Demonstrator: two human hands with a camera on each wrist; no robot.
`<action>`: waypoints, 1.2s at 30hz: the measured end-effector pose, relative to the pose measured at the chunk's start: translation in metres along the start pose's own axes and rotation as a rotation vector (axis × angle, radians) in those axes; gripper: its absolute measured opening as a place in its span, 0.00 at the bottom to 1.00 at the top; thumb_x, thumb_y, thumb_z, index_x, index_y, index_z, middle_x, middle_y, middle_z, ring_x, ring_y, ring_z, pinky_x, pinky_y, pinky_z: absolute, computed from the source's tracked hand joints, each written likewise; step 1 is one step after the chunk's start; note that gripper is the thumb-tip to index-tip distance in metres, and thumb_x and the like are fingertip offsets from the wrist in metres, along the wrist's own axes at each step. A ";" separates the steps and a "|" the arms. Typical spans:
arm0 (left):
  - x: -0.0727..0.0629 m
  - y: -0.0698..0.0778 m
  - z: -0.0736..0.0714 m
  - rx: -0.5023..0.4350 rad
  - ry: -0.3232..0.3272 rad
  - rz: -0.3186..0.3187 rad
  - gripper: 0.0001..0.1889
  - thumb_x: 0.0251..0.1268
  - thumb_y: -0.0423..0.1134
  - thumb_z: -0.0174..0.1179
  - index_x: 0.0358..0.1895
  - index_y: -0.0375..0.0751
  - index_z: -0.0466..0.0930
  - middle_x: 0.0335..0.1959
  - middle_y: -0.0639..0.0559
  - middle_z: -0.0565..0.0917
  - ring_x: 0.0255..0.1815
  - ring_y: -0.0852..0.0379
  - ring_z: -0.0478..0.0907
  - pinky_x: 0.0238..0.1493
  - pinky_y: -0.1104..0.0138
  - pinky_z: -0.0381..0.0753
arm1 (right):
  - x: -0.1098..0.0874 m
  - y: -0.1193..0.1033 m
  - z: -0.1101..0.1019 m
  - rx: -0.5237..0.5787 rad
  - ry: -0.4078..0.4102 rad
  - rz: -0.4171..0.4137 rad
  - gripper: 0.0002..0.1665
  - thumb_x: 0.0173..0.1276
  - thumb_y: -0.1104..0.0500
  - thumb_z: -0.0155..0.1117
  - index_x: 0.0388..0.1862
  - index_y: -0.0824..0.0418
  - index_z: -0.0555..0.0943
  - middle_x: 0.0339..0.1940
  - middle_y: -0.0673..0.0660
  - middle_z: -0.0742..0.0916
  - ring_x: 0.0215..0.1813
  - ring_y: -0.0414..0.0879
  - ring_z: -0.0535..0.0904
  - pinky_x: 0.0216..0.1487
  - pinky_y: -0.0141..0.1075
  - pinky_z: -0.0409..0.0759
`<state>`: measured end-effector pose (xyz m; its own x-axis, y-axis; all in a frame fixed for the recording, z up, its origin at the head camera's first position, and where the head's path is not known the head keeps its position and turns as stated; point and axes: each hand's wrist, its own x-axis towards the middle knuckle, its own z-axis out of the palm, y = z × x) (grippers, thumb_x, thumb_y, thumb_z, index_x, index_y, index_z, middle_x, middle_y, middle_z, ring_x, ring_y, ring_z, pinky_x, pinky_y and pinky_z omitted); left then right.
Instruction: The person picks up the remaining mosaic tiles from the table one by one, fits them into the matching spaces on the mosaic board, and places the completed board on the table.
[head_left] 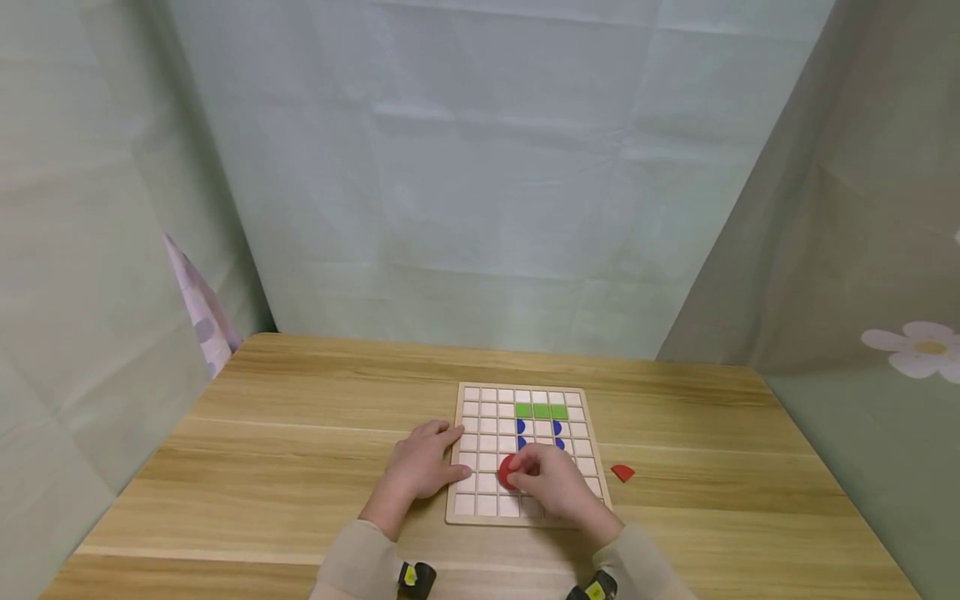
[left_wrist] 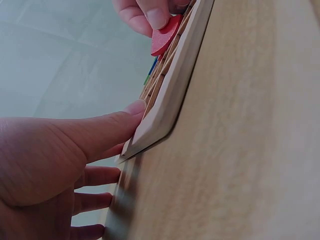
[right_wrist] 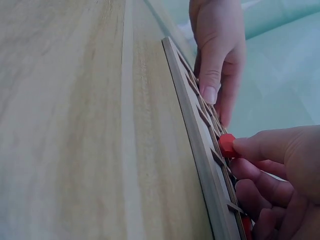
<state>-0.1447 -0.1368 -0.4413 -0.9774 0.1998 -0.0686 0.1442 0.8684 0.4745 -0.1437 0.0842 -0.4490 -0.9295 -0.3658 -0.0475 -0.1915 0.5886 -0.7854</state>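
A wooden grid board lies on the table. My right hand pinches a red curved wooden piece between thumb and fingers, over the board's lower middle cells. That red piece is tilted at the board in the left wrist view. My left hand rests at the board's left edge, thumb on the frame and the other fingers stretched out. Green squares form a row in the upper right cells. Blue half-round pieces sit below them, partly hidden by the right hand.
A loose red quarter-round piece lies on the wooden table, right of the board. Another bit of red shows under the right hand in the right wrist view. Pale curtains hang behind and beside the table.
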 end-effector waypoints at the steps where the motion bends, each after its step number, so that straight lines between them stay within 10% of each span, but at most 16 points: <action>1: 0.000 0.000 0.000 0.006 0.002 0.004 0.33 0.56 0.52 0.66 0.65 0.44 0.71 0.66 0.41 0.69 0.69 0.41 0.62 0.62 0.40 0.64 | 0.000 0.000 0.000 -0.006 -0.002 0.000 0.02 0.60 0.62 0.67 0.32 0.57 0.82 0.29 0.48 0.83 0.32 0.39 0.76 0.32 0.28 0.75; 36: 0.002 -0.002 0.002 0.008 0.005 0.013 0.33 0.56 0.52 0.66 0.65 0.44 0.71 0.66 0.41 0.70 0.68 0.41 0.63 0.61 0.42 0.66 | 0.003 -0.003 0.007 -0.243 0.063 0.027 0.10 0.55 0.48 0.73 0.25 0.49 0.81 0.26 0.43 0.80 0.29 0.37 0.72 0.31 0.30 0.71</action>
<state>-0.1465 -0.1377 -0.4439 -0.9762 0.2089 -0.0584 0.1580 0.8692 0.4685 -0.1432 0.0762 -0.4507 -0.9516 -0.3065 -0.0218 -0.2295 0.7562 -0.6127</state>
